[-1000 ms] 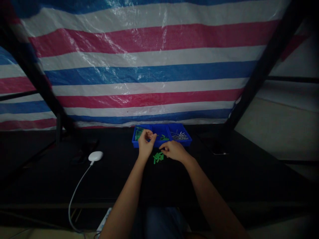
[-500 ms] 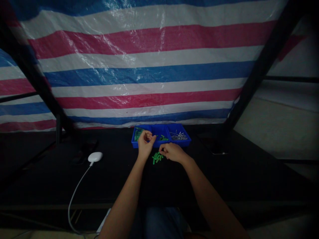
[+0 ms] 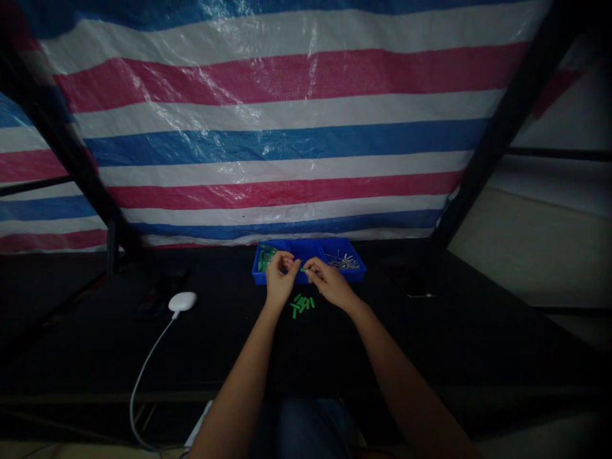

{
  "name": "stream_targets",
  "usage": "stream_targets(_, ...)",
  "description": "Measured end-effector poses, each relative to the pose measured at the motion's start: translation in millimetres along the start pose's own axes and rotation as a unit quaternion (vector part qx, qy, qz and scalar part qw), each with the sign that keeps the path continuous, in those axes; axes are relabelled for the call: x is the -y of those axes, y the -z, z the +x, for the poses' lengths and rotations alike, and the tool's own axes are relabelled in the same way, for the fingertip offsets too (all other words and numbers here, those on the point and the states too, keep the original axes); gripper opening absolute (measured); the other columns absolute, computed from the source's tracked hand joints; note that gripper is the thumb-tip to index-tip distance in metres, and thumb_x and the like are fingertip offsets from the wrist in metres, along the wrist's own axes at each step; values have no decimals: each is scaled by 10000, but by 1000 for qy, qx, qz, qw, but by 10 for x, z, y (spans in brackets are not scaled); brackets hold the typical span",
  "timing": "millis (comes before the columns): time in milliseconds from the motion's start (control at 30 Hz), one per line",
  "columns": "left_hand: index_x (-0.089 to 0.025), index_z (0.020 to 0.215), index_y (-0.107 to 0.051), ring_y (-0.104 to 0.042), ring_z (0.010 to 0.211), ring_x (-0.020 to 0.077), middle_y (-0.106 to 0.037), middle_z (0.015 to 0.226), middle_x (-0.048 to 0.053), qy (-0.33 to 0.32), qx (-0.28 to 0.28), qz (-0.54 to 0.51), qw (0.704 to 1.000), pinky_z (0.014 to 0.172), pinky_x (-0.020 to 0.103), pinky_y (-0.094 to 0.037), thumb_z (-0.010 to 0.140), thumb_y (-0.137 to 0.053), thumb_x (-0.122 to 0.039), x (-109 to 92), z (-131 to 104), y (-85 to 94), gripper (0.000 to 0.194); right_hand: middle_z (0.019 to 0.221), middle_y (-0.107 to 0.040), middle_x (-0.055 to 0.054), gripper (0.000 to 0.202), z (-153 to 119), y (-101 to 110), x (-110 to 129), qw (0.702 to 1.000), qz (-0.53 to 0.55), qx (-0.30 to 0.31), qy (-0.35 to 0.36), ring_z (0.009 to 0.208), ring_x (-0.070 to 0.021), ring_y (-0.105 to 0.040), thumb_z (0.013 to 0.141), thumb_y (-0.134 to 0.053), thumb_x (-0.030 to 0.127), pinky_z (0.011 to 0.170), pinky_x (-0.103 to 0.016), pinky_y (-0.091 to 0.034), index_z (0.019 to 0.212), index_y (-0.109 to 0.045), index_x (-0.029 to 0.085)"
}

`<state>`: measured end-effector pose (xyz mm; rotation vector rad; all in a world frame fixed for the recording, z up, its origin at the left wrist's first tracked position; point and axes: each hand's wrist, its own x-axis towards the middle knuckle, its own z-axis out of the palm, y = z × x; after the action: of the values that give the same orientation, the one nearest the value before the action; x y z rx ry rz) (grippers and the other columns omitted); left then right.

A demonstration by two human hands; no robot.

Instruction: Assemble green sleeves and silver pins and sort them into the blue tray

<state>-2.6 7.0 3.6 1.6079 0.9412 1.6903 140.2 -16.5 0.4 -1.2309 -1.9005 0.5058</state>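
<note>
A blue three-compartment tray (image 3: pixel 357 275) stands on the table beyond my hands. Green pieces (image 3: pixel 266 256) fill its left compartment, and thin metal pins (image 3: pixel 343 261) lie in the right one. My left hand (image 3: pixel 280 277) hovers at the tray's front, thumb and fingers curled together; what they pinch is too small to make out. Close beside it, my right hand (image 3: pixel 329 284) pinches a small green stick (image 3: pixel 303 269), its tip pointing toward my left thumb. Both hands partly hide the middle compartment. Nearer to me, several green sticks (image 3: pixel 301 305) lie loose on the table.
On the black table (image 3: pixel 215 357), a white rounded device (image 3: pixel 182 301) with a white cable lies to the left. A dark flat phone-like object (image 3: pixel 414 284) rests at the right. Behind the tray hangs a striped plastic sheet (image 3: pixel 287 146) between black frame posts.
My right hand has risen from the loose green sticks to the tray's front, beside my left hand, carrying a green stick. The loose sticks have shifted slightly. My left hand has barely moved.
</note>
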Motion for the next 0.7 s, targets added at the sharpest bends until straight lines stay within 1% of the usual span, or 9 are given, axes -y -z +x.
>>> stream_targets(67, -166, 775, -527, -467, 568, 84, -480, 623, -34, 0, 8, -4, 1000, 568, 208, -379, 695, -657, -266, 0, -9, -13, 182, 783, -620, 2, 177, 15, -17, -26, 999, 2, -46, -2, 607, -127, -548, 855, -424, 304, 558, -227, -385, 962, -541, 227)
stream_targets(167, -166, 781, -533, -469, 560, 86, -492, 615, -34, 1, 27, -1, 1000, 564, 210, -377, 709, -647, -281, -7, -31, -36, 177, 838, -630, -16, 193, 37, -59, -57, 994, 16, -110, -1, 577, -123, -536, 853, -419, 322, 544, -233, -399, 946, -550, 216)
stream_targets(233, -166, 799, -542, -472, 563, 88, -512, 628, -28, -3, 44, 10, 999, 565, 211, -377, 722, -638, -286, -14, -49, -49, 173, 856, -631, -27, 207, 50, -89, -66, 990, 43, -134, -8, 556, -120, -533, 846, -422, 336, 521, -235, -408, 935, -556, 207)
stream_targets(300, -167, 822, -553, -480, 574, 92, -541, 658, -16, -13, 59, 28, 998, 565, 213, -377, 732, -632, -289, -19, -67, -56, 171, 853, -634, -34, 218, 62, -114, -66, 988, 81, -134, -19, 528, -117, -534, 836, -431, 351, 490, -235, -413, 921, -562, 199)
stream_targets(400, -171, 831, -574, -494, 595, 101, -577, 709, 3, -30, 71, 57, 995, 557, 218, -372, 744, -622, -296, -24, -82, -54, 160, 805, -636, -32, 220, 74, -136, -54, 984, 135, -115, -29, 474, -109, -526, 815, -456, 360, 444, -234, -409, 890, -572, 189)
stream_targets(533, -167, 812, -586, -498, 611, 106, -593, 735, 13, -44, 66, 84, 993, 567, 224, -374, 768, -594, -295, -31, -79, -36, 135, 754, -628, -24, 217, 86, -158, -57, 976, 184, -112, -25, 439, -100, -514, 788, -495, 363, 406, -229, -396, 858, -579, 175)
stream_targets(700, -162, 825, -582, -505, 622, 103, -590, 739, 8, -47, 62, 107, 991, 586, 220, -385, 775, -584, -291, -18, -71, -28, 139, 782, -635, -29, 237, 109, -208, -115, 964, 233, -125, -21, 447, -88, -506, 754, -544, 381, 393, -217, -407, 849, -598, 171)
